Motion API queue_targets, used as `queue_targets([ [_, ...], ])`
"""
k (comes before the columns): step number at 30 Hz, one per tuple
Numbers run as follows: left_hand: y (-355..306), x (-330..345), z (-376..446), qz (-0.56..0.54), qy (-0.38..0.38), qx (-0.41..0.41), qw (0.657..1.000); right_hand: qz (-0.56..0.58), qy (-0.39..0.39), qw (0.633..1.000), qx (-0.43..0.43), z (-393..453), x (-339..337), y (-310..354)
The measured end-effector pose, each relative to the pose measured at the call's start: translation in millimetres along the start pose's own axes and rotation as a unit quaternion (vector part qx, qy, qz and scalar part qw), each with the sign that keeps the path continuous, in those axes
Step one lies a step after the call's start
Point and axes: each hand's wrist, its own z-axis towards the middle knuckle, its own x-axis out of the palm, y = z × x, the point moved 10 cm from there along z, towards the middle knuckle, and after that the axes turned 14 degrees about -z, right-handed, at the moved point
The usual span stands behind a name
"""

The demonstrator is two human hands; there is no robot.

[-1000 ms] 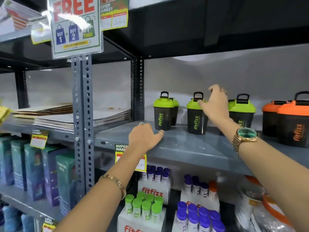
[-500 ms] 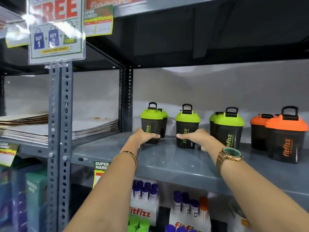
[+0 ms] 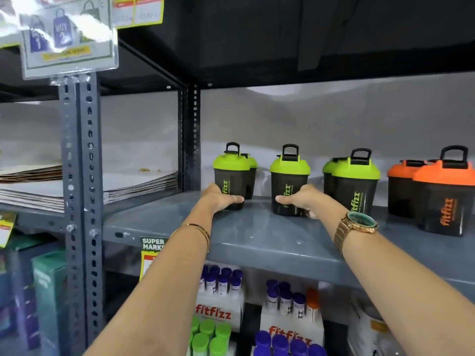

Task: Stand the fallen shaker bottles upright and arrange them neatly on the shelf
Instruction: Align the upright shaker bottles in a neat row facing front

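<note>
Head view, grey metal shelf point(image 3: 257, 235) across the centre of the frame. Left hand point(image 3: 221, 199), centre-left, curled round the base of the leftmost green-lidded shaker bottle point(image 3: 231, 176), thumb and ringed finger pressed to its dark wall. Right hand point(image 3: 300, 200), centre, wrapped likewise round the base of the middle green-lidded shaker bottle point(image 3: 289, 181); fingers on the far side hidden, so tightness of either grasp not judged. Both bottles upright, standing on the shelf, well apart from each other. A second green-lidded bottle point(image 3: 250, 173) just behind the leftmost one, largely hidden. Further right, a pair of green-lidded bottles point(image 3: 356, 186), one behind the other, then two orange-lidded shaker bottles point(image 3: 443, 199) at the right edge. No bottle lying on its side anywhere in view; likely stage: spacing and lining up rather than lifting.

Risks, as judged from this arrangement:
- Low grip, tall body, heavy lid with carry loop: a fast slide along the shelf probably tips the bottle over its leading edge.
- Pushing the leftmost bottle backward: likely knock against the hidden bottle behind it, toppling that one out of sight.
- Moving the middle bottle rightward: possible collision with the green pair beside the right wrist; gold wristwatch point(image 3: 358, 223) and forearm close enough to brush them.
- Pulling either bottle toward the front lip of the shelf: possible drop onto the boxed tubes point(image 3: 221, 296) on the shelf below.
</note>
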Motion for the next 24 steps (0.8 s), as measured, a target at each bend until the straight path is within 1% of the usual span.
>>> queue_targets([
  [2, 0.1, -0.8, -0.3, 0.006, -0.003, 0.0, 1.0, -0.008, 0.001, 1.0, 0.0, -2.5, -0.3, 1.1],
  [5, 0.4, 0.1, 0.9, 0.013, -0.001, 0.001, 1.0, -0.017, -0.022, 1.0, 0.0, -5.1, -5.0, 1.1],
  [7, 1.0, 0.4, 1.6, 0.017, 0.0, -0.001, 1.0, -0.014, -0.025, 1.0, 0.006, -7.5, -5.9, 0.3],
  [10, -0.6, -0.3, -1.0, 0.021, -0.008, 0.0, 1.0, 0.025, 0.006, 0.999, 0.03, -13.7, -2.9, -2.7],
  [12, -5.5, -1.7, -5.4, 0.002, -0.025, 0.022, 0.999, 0.036, 0.022, 0.998, 0.041, -19.2, -4.5, -4.9],
  [15, -24.3, -10.0, -16.1, -0.012, -0.07, 0.109, 0.991, -0.017, 0.044, 0.998, 0.048, -31.1, -10.9, -10.6],
  [17, -43.5, -15.8, -29.7, -0.001, -0.104, 0.187, 0.977, -0.05, 0.047, 0.996, 0.062, -38.3, -16.5, -21.6],
  [19, -65.2, -13.4, -48.7, 0.024, -0.119, 0.265, 0.957, -0.037, 0.04, 0.996, 0.077, -45.4, -24.9, -36.3],
  [22, -92.6, 8.9, -79.9, 0.061, -0.093, 0.362, 0.925, 0.015, -0.01, 0.996, 0.085, -54.6, -49.2, -56.4],
  [24, -104.9, 27.5, -97.7, 0.068, -0.068, 0.398, 0.912, -0.017, -0.052, 0.993, 0.108, -65.7, -73.0, -73.2],
])
